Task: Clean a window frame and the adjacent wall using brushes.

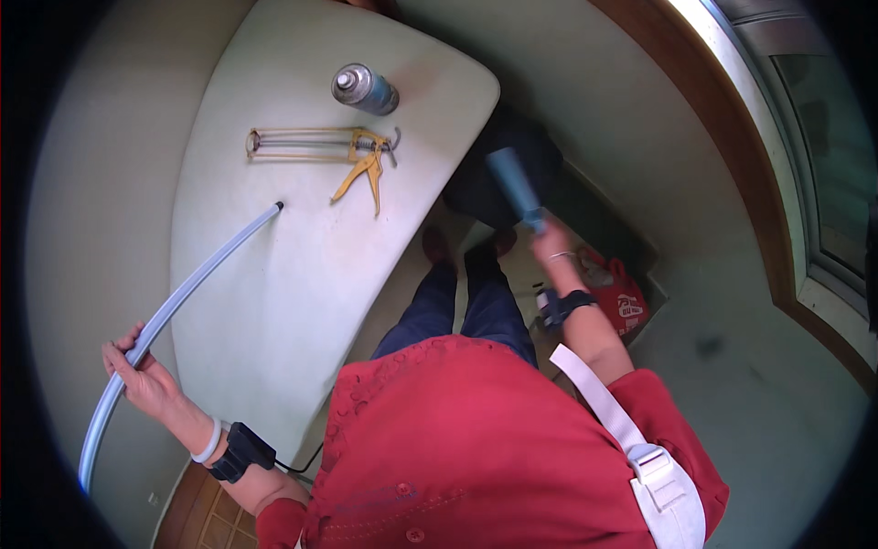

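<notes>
My left hand [143,381] grips a long pale blue-white tube [185,291] out past the table's left side. The tube's dark tip [280,206] is over the white table [274,329]; whether it touches the surface I cannot tell. Its other end runs out of the picture. In my right hand [551,240] is a blue paddle-shaped tool [513,182], held by its narrow handle beyond the table's right edge. Motion blur hides its exact kind. A yellow skeleton caulking gun [319,145] lies on the table past the tube's tip, and a metal aerosol can [365,89] stands behind it.
A dark object [501,165], partly in shadow, sits on the floor between table and wall. Red plastic bag [621,295] rests by the wall at right. The window [823,158] has a brown wooden border [727,110]. A black cable [302,470] trails from my left wrist device.
</notes>
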`<state>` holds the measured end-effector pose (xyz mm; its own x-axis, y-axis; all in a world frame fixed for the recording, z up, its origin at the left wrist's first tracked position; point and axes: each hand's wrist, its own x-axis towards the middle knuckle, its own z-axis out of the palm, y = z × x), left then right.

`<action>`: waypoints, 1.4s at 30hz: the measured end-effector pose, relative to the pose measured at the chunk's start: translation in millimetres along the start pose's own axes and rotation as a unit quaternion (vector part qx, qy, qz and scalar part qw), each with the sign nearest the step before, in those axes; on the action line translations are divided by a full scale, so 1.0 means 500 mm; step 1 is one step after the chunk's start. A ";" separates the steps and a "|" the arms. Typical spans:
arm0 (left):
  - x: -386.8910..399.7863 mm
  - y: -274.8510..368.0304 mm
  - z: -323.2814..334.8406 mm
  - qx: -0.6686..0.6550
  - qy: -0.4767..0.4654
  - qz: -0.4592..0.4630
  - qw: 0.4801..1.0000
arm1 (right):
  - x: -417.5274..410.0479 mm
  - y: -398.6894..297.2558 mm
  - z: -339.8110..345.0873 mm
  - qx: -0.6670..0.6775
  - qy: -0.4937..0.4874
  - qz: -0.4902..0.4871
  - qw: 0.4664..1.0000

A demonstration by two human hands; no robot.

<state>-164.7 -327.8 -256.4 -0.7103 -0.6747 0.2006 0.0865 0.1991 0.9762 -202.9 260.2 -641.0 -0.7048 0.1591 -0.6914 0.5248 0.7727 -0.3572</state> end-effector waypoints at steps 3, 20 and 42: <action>-0.004 0.002 0.009 0.007 0.001 -0.004 1.000 | -0.088 -0.086 0.104 -0.077 -0.200 -0.240 0.947; -0.047 0.103 0.000 0.030 0.149 0.074 0.986 | -0.029 -0.008 -0.080 -0.090 -0.075 -0.060 0.991; -0.108 0.140 -0.093 0.011 0.213 0.051 0.976 | 0.007 0.421 -0.484 -0.269 -0.079 0.012 0.960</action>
<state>-87.8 -310.3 -195.1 -0.3427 -0.8843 0.3171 0.1239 0.2921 0.9483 -210.6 572.2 -566.7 -0.5919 0.1173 -0.7975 0.1875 0.9822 0.0054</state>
